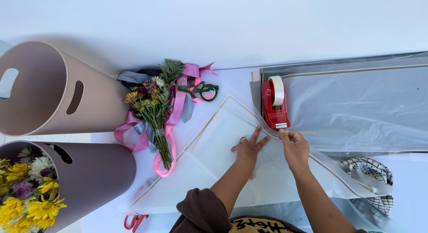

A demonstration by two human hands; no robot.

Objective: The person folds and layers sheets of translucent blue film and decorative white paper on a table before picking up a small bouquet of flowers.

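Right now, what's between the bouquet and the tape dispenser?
Head view: green scissors lie beside the bouquet, then the folded sheet's top corner, then the tape dispenser.

Two hands are on the table: the left hand [246,149] and the right hand [294,146]. There is one ring [243,139], on the left hand. Two buckets lie on their sides, a beige bucket [53,88] and a mauve bucket [84,175]. One tape dispenser [274,104], red, with one roll on it. One folded sheet [223,157] of frosted wrap under the hands, and a stack of sheets [356,104] beside it, too layered to count. One bouquet [154,104] lies on one pink ribbon [178,104]. Two pairs of scissors: green scissors [203,89] and red scissors [133,221]. One checked cloth [374,179].
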